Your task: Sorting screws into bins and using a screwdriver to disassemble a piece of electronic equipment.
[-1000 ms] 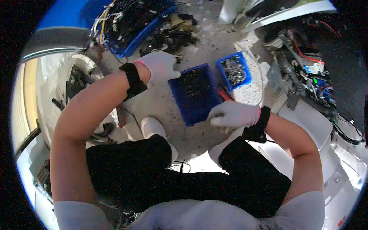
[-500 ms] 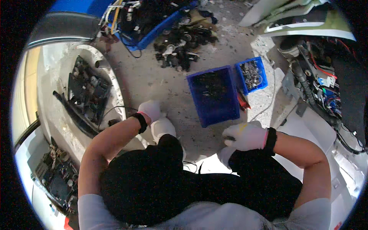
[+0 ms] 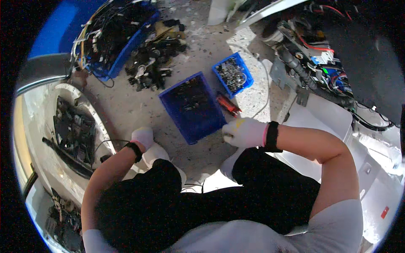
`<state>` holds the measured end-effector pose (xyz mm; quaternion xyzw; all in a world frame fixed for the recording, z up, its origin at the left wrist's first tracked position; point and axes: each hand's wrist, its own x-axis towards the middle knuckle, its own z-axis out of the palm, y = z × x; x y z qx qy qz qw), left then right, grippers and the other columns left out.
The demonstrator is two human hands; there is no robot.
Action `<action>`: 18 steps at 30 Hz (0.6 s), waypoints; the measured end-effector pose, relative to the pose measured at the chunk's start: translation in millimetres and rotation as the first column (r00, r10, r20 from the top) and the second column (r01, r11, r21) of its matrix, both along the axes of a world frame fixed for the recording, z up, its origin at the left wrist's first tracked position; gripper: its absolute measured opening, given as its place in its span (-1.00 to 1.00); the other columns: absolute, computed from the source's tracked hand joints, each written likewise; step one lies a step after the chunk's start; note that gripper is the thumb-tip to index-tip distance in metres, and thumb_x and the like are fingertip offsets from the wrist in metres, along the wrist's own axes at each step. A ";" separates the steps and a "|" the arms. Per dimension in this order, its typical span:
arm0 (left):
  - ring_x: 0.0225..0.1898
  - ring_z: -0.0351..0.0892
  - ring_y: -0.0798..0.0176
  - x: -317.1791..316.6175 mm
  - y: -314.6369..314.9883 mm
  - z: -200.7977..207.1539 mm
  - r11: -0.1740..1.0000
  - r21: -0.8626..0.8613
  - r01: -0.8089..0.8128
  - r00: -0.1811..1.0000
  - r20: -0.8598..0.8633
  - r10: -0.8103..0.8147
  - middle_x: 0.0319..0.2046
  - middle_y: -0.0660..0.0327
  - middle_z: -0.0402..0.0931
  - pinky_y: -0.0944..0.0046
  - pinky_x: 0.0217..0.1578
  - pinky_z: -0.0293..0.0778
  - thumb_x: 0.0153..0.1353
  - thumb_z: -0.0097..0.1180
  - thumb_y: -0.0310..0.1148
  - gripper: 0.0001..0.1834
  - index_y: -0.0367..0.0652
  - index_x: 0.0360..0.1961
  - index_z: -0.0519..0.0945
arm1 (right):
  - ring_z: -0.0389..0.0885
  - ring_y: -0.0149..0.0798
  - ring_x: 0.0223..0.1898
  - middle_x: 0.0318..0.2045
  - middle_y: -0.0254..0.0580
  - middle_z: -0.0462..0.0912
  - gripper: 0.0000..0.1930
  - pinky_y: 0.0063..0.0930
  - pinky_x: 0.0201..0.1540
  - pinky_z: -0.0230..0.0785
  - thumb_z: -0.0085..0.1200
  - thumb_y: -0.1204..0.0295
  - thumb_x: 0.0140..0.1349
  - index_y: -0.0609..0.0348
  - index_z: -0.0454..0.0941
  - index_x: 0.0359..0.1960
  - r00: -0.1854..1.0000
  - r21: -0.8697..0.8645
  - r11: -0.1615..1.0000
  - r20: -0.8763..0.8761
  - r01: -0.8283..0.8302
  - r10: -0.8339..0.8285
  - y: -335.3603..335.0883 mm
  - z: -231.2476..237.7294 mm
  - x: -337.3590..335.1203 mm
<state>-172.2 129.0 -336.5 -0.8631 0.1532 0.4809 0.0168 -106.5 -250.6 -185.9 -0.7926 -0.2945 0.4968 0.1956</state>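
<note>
A dark blue rectangular bin [image 3: 192, 127] stands askew on the grey floor [image 3: 152, 117], open-topped, with small dark pieces [image 3: 190, 95] toward its far edge. A red tool [image 3: 228, 105] lies just beside its right edge.

Contrast harsh. Floor [image 3: 130, 111] mostly dim grey; hard-edged bright patch toward its right side, alongside small blue bin [image 3: 241, 89]. Can't pin the light source. Near edge of floor, between the shoes [image 3: 155, 154], blows out to white; more glare on white panel [image 3: 388, 152] at lower right. Large blue bin [image 3: 197, 135] sits in shade, contents near black, detail lost. Trousers [image 3: 202, 211] crushed black with coloured noise specks. Overall soft. Fisheye bends edges; black vignette, blue fringing at left rim.
</note>
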 end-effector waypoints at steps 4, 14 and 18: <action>-0.24 0.61 -0.06 -3.8 -7.8 16.2 0.986 -0.029 -0.163 0.980 0.111 0.165 -0.30 -0.01 0.61 0.06 -0.22 0.52 0.03 0.10 -0.28 -0.78 -0.16 -0.37 0.64 | 0.58 0.10 -0.36 -0.47 0.04 0.59 -0.74 -0.06 -0.25 0.41 -0.10 0.21 0.21 0.13 0.51 -0.33 0.951 -0.112 0.978 0.277 0.175 -0.138 -27.6 -31.0 12.6; -0.16 0.58 -0.09 -1.2 -16.1 18.9 0.933 0.107 -0.345 0.938 0.067 0.339 -0.24 -0.05 0.60 0.03 -0.14 0.49 0.04 0.09 -0.24 -0.71 -0.16 -0.26 0.65 | 0.57 0.17 -0.28 -0.40 0.21 0.60 -0.54 -0.12 -0.14 0.41 0.03 0.04 0.14 0.32 0.54 -0.34 0.610 0.011 0.654 0.346 0.757 -0.713 -40.8 -111.6 65.1; -0.16 0.58 -0.09 -2.6 -10.2 17.7 0.930 0.116 -0.349 0.937 0.042 0.346 -0.24 -0.06 0.59 0.04 -0.14 0.49 0.04 0.09 -0.20 -0.68 -0.16 -0.25 0.65 | 0.62 -0.02 -0.38 -0.47 0.10 0.62 -0.58 -0.24 -0.29 0.46 0.07 0.12 0.14 0.34 0.56 -0.32 0.522 0.099 0.541 0.168 0.835 -0.836 -45.9 -109.7 65.4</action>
